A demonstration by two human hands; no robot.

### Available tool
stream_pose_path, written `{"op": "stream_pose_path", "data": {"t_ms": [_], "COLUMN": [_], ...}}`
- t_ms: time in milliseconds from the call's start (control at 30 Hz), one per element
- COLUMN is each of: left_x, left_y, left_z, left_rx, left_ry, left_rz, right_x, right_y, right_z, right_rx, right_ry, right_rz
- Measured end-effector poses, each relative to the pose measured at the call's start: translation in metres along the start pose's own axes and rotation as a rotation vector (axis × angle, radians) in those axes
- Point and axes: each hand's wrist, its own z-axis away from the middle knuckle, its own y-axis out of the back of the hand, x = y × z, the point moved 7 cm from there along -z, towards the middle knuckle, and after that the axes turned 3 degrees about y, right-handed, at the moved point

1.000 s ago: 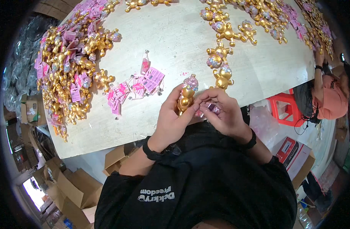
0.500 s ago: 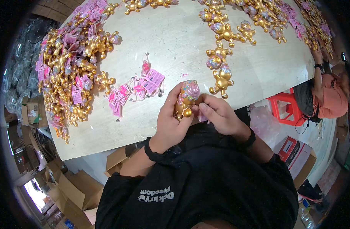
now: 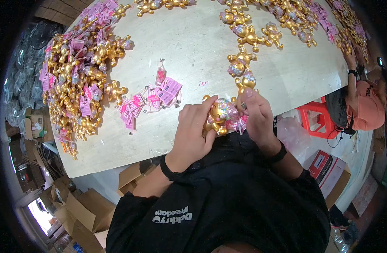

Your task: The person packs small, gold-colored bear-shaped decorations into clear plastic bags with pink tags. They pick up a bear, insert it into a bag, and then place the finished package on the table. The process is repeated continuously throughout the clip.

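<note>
My left hand (image 3: 192, 128) is closed around a shiny gold bear figurine (image 3: 218, 120) with a glittery, multicoloured head, held at the table's near edge. Beside the figurine's head my right hand (image 3: 258, 118) is closed, thumb and fingers pinched together; what sits between them is too small to make out. A pink striped tag (image 3: 240, 125) hangs just below those fingers, next to the figurine. On the table left of my hands lies a small heap of pink tags (image 3: 153, 98) with cords. Another gold bear (image 3: 247, 80) lies beyond my right hand, partly hidden by it.
A big pile of tagged gold bears (image 3: 73, 80) covers the table's left side. More gold bears (image 3: 286, 14) lie at the far right. Open cardboard boxes (image 3: 81, 208) stand at lower left. Near a red stool (image 3: 318, 120), a person in orange (image 3: 366, 105) is at the right.
The figurine has turned and shifted right, its head now toward my right hand. My right hand has risen and moved right; more of the pink tag shows beneath it.
</note>
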Motion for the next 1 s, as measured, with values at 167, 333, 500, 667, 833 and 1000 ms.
{"op": "stream_pose_path", "data": {"t_ms": [167, 333, 500, 667, 833, 1000], "left_x": [0.007, 0.008, 0.007, 0.005, 0.004, 0.004], "left_y": [-0.003, -0.006, -0.006, -0.01, -0.011, -0.012], "left_z": [0.0, 0.0, 0.0, 0.002, 0.003, 0.004], "left_rx": [-0.032, -0.038, -0.06, -0.079, -0.071, -0.083], "left_ry": [-0.059, -0.062, -0.051, -0.066, -0.056, -0.027], "left_rz": [-0.08, -0.061, -0.061, -0.079, -0.062, -0.09], "right_x": [-0.01, -0.011, -0.017, -0.018, -0.016, -0.015], "right_y": [0.0, -0.004, -0.004, -0.006, -0.001, 0.0], "right_z": [0.0, 0.0, 0.001, 0.003, 0.004, 0.005], "right_rx": [0.092, 0.007, -0.053, -0.125, -0.085, -0.101], "right_ry": [0.144, 0.147, 0.156, 0.121, 0.185, 0.198], "right_rz": [0.187, 0.205, 0.272, 0.267, 0.37, 0.425]}}
